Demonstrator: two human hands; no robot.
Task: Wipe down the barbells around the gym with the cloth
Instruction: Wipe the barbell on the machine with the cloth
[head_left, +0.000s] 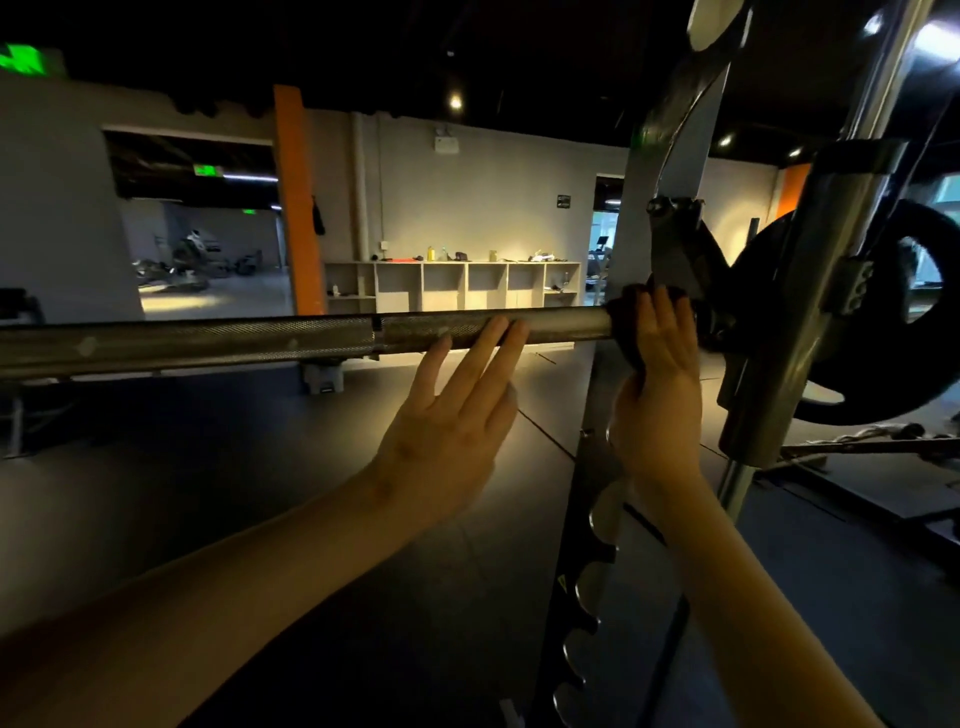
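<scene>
Left hand (452, 415): fingers straight, close together, tips touching the barbell (208, 345) near its middle | right hand (660, 384): fingers flat, pressing the dark cloth (626, 317) against the barbell's right end, beside the weight plate (924, 358)

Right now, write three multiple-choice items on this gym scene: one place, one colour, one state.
1. Where on the barbell is the cloth?
A. Far left end
B. Right end, near the weight plate
C. Middle

2. What colour is the pillar behind the bar?
A. Orange
B. Blue
C. White

3. How is the left hand?
A. Fist round the bar
B. Fingers straight, touching the bar
C. Away from the bar

Key: 1 B, the right hand presses it there beside the plate; 2 A, it is bright orange against grey walls; 3 B, its fingertips lie against the bar.
</scene>
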